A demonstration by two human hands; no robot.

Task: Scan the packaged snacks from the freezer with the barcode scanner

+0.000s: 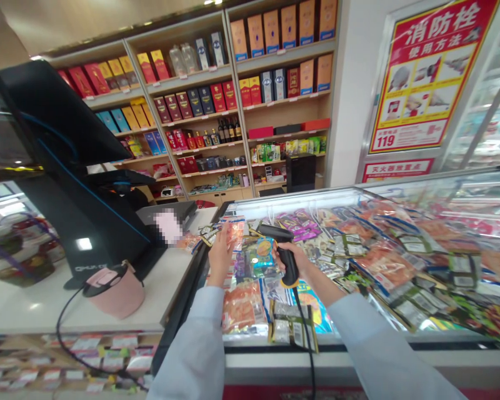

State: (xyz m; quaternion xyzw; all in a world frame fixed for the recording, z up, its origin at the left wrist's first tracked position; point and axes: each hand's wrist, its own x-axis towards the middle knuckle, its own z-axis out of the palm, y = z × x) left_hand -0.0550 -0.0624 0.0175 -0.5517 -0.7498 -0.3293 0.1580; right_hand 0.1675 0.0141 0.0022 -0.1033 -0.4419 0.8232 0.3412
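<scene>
My right hand is wrapped around the handle of a black barcode scanner, whose head points left over the freezer chest. A dark cable hangs down from the scanner's handle. To its left, my left hand is closed on the edge of a clear food packet with orange contents, held near the chest's left rim. The fingertips of that hand are partly hidden. Below both hands lie another orange food packet, a blue packet and a gold-and-white packet near the front edge.
Many packets fill the glass-topped freezer on the right. A white counter stands at left, bearing a black checkout terminal and a pink cup-shaped holder. Shelves of boxes line the back wall.
</scene>
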